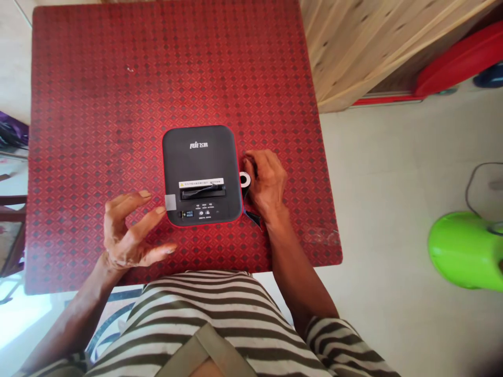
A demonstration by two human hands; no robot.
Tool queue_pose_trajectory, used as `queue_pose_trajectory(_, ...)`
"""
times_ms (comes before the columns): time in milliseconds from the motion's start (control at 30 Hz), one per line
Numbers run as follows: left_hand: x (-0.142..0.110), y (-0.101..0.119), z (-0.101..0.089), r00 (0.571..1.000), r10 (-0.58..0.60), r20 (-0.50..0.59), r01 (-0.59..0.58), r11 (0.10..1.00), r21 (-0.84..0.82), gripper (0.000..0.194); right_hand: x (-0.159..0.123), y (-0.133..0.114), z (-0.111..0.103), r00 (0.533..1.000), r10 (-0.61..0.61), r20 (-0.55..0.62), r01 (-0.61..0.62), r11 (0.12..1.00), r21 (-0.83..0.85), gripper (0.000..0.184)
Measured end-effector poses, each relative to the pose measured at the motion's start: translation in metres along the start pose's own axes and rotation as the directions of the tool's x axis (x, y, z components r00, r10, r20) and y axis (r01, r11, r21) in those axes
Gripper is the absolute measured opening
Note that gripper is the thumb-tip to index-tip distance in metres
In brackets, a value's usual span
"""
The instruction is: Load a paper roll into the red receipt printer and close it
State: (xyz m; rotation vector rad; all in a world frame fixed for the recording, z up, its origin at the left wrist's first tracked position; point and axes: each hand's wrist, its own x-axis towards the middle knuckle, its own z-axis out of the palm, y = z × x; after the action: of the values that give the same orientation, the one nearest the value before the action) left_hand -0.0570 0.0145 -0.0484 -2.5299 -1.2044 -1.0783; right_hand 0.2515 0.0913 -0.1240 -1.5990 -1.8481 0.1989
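- Left hand (126, 233) open, fingers spread and curled; index fingertip touches a small grey tab (170, 201) at the printer's near-left edge. No pinch seen, can't tell if tab is stuck to the finger.
- Black printer (201, 175) w/ red trim sits just right of that fingertip, flat on red patterned table (98, 104).
- Right hand (266, 180) rests against printer's right side, fingers curled by a small white roll (244, 179); whether it's gripped, can't tell.
- Black strip (253, 217) pokes out under right wrist.
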Motion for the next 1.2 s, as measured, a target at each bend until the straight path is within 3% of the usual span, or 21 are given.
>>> queue_pose_trajectory(167, -0.011, -0.002, 0.008, 0.999, -0.013, 0.032, 0.013, 1.0, -0.013, 0.055, -0.003, -0.001, 0.002, 0.998, -0.054, -0.015, 0.053, 0.997, -0.059, 0.023)
queue_pose_trajectory(300, -0.016, -0.005, 0.011, 0.998, -0.031, 0.056, 0.034, 0.998, -0.06, 0.061, -0.002, -0.001, -0.002, 0.999, -0.036, 0.001, 0.036, 0.999, -0.01, 0.019)
queue_pose_trajectory(533, -0.008, -0.001, 0.017, 0.997, -0.06, 0.058, 0.069, 0.985, -0.159, 0.061, 0.001, 0.0, -0.011, 1.0, 0.022, 0.007, -0.022, 0.997, 0.074, 0.014)
queue_pose_trajectory(700, -0.007, 0.002, 0.017, 0.984, -0.15, 0.093, 0.168, 0.956, -0.239, 0.058, -0.001, -0.004, -0.016, 0.999, 0.028, -0.025, -0.026, 0.997, 0.077, 0.013)
queue_pose_trajectory(967, -0.01, 0.002, 0.019, 0.962, -0.24, 0.13, 0.268, 0.919, -0.29, 0.057, -0.003, -0.004, -0.026, 0.983, 0.176, -0.045, -0.171, 0.979, 0.109, 0.017)
queue_pose_trajectory(1067, -0.011, 0.003, 0.019, 0.958, -0.251, 0.138, 0.282, 0.909, -0.306, 0.057, -0.002, -0.01, -0.035, 0.976, 0.201, -0.083, -0.19, 0.973, 0.129, 0.02)
queue_pose_trajectory(1200, -0.015, 0.005, 0.021, 0.963, -0.25, 0.103, 0.27, 0.909, -0.318, 0.063, 0.002, -0.037, -0.065, 0.98, 0.161, -0.115, -0.151, 0.984, 0.095, 0.019)
